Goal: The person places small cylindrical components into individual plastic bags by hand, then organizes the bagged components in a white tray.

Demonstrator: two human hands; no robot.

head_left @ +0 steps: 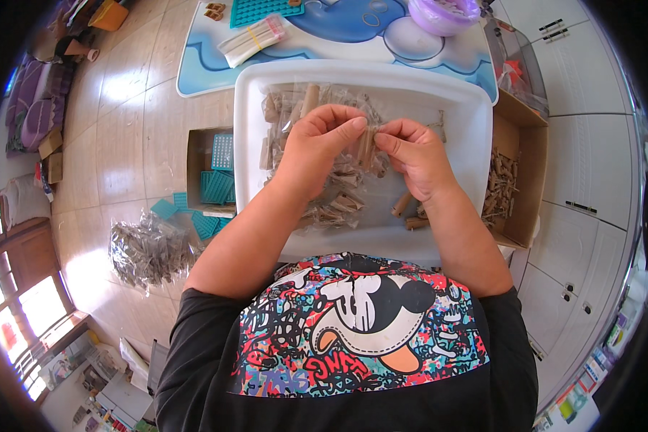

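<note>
Over a white plastic tub (457, 93), my left hand (322, 147) and my right hand (419, 155) pinch the upper edge of a small clear plastic bag (367, 150) between thumbs and forefingers. Brown tube-like pieces show inside it. My hands are close together at either side of the bag. Under them, several similar clear bags of brown pieces (342, 205) lie heaped in the left part of the tub. A few loose brown tubes (402, 205) rest on the tub's floor near my right wrist.
Right of the tub, a cardboard box (531, 155) holds many loose brown tubes. At left stand a box (196, 162) with teal grid trays (217, 187) and a pile of filled bags (151, 252). Behind, a patterned table (324, 47) carries a purple basin (445, 21) and a bundle of flat bags (254, 39).
</note>
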